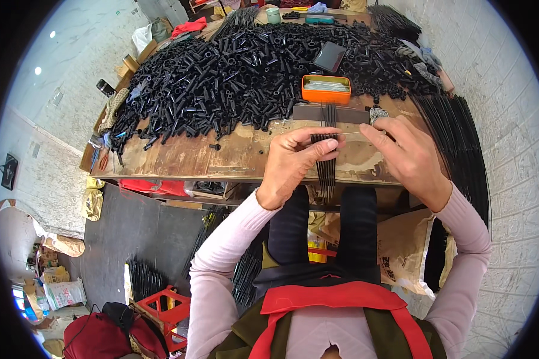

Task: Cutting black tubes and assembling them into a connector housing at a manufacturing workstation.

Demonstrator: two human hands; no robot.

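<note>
Above the front edge of the table, my left hand is closed, its thumb and fingers pinching a small black ridged piece. Below and behind it runs a bundle of thin black rods that sticks out past the table edge. Whether the piece is joined to the rods I cannot tell. To its right, my right hand pinches a thin, pale needle-like wire, which points left toward the ridged piece. Just beyond my hands stands an orange box with several thin silvery wires inside.
A large heap of short black tubes covers the table's far side, with a dark flat rectangular case on it. Long black rods hang over the right edge. A brown strip lies under the rods. Pliers lie at left.
</note>
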